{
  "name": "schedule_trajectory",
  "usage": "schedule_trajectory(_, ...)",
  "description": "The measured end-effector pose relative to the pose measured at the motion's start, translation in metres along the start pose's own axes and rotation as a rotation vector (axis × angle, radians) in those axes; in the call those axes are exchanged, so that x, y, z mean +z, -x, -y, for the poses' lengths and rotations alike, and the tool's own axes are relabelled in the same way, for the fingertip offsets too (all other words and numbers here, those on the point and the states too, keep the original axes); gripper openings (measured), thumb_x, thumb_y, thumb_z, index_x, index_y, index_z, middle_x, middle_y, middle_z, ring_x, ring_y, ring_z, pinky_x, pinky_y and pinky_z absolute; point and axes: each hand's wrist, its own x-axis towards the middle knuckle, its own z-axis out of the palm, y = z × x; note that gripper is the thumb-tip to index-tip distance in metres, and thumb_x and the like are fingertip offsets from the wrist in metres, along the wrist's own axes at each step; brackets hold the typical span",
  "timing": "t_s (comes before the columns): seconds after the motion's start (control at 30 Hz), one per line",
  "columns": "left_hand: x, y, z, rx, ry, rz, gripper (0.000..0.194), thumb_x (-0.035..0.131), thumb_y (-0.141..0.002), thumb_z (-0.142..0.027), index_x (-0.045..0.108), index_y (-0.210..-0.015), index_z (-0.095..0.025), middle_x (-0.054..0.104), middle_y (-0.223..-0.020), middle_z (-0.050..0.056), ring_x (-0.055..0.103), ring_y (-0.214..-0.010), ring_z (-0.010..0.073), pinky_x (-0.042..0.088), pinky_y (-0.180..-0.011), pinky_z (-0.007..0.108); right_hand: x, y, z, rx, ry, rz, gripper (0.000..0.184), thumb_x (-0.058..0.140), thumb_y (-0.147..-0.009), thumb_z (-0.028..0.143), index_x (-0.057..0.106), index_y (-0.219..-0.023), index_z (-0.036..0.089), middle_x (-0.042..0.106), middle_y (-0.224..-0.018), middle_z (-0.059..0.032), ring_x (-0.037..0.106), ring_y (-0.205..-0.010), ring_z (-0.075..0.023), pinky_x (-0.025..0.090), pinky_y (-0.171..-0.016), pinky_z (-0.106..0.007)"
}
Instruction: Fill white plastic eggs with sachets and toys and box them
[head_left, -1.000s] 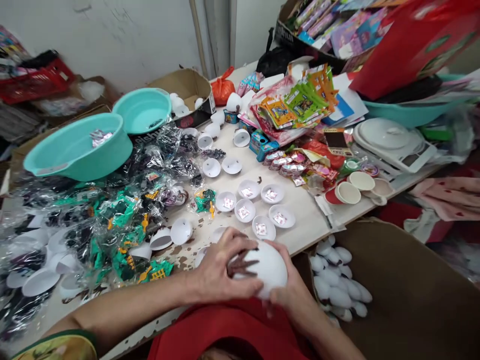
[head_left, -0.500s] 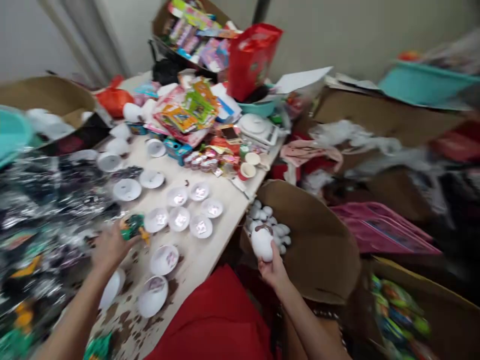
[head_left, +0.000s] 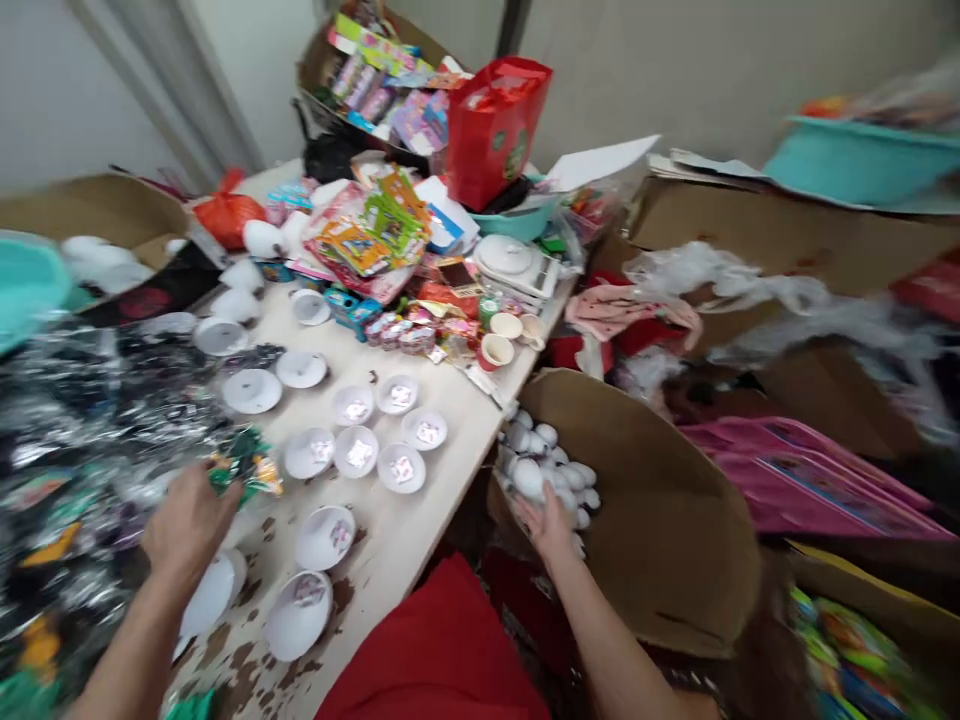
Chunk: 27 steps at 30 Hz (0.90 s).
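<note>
My left hand (head_left: 191,520) is over the left side of the table, fingers closed on a clear plastic packet (head_left: 251,462) with green and orange contents. Just right of it stand several white half-shell cups (head_left: 309,453), many with a small printed packet inside. In the cardboard box (head_left: 637,500) beside the table lies a heap of white plastic eggs (head_left: 559,462). My right hand (head_left: 551,525) reaches into that box with fingers apart. One white egg (head_left: 529,480) is just beyond its fingertips; whether they touch is hard to tell.
Shiny plastic-wrapped packets (head_left: 90,430) cover the table's left. Snack packs (head_left: 375,235), paper cups (head_left: 496,352), a white scale (head_left: 514,262) and a red bag (head_left: 499,130) crowd the far end. A pink bag (head_left: 810,480) and another box of bright packets (head_left: 847,650) are at right.
My right hand has let go of the white egg, which is now lower, over the heap in the box. My left hand has shifted slightly left and down with the packet.
</note>
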Motion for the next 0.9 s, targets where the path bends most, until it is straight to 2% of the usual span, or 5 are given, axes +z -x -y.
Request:
schedule_trajectory(0.17,-0.041,0.048,-0.011,0.201,0.315,-0.335,0.041,0.053,-0.077,-0.035,0.057,-0.112,-0.016,0.063,-0.105,0.010,0.058,-0.101,0.0284,0.046,-0.087,0.039,0.090,0.101,0.017,-0.375,0.192,0.474,0.059,0.079,-0.068,0.034,0.053,-0.120,0.027,0.057,-0.127,-0.0082,0.061,-0.107,-0.0226,0.053,-0.087,-0.037)
schedule_trajectory(0.33,-0.054,0.093,-0.063,0.503,0.728,-0.055,0.027,0.052,-0.078,-0.023,0.057,-0.105,-0.019,0.062,-0.100,0.005,0.058,-0.090,0.0197,0.048,-0.081,0.032,0.165,0.180,0.011,-0.276,0.080,1.023,0.098,0.091,-0.046,0.028,0.044,-0.133,0.031,0.046,-0.142,-0.0092,0.046,-0.128,-0.0299,0.046,-0.099,-0.043)
schedule_trajectory(0.5,-0.032,0.119,-0.094,0.655,0.955,-0.001,0.020,0.048,-0.085,-0.021,0.060,-0.101,-0.020,0.063,-0.102,0.006,0.058,-0.100,0.0202,0.046,-0.091,0.036,0.199,0.171,-0.006,0.026,-0.005,0.806,0.048,0.082,-0.062,0.036,0.057,-0.102,0.022,0.068,-0.087,0.0006,0.066,-0.077,-0.0186,0.053,-0.075,-0.032)
schedule_trajectory(0.7,-0.007,0.136,-0.109,0.434,1.086,-0.230,0.086,0.077,-0.063,-0.047,0.041,-0.135,-0.018,0.033,-0.146,0.018,0.032,-0.136,0.0342,0.034,-0.107,0.049,0.206,0.184,-0.015,0.108,-0.070,0.492,0.044,0.076,-0.067,0.044,0.053,-0.098,0.023,0.067,-0.080,0.0018,0.066,-0.072,-0.0191,0.055,-0.068,-0.033)
schedule_trajectory(0.9,-0.010,0.107,-0.109,0.132,1.311,-0.128,0.020,0.059,-0.080,-0.036,0.052,-0.074,-0.018,0.054,-0.070,-0.002,0.054,-0.068,0.0129,0.046,-0.069,0.024,0.188,0.198,-0.035,0.082,-0.105,0.542,0.043,0.079,-0.065,0.039,0.054,-0.096,0.023,0.064,-0.084,0.0036,0.064,-0.079,-0.0164,0.053,-0.072,-0.029)
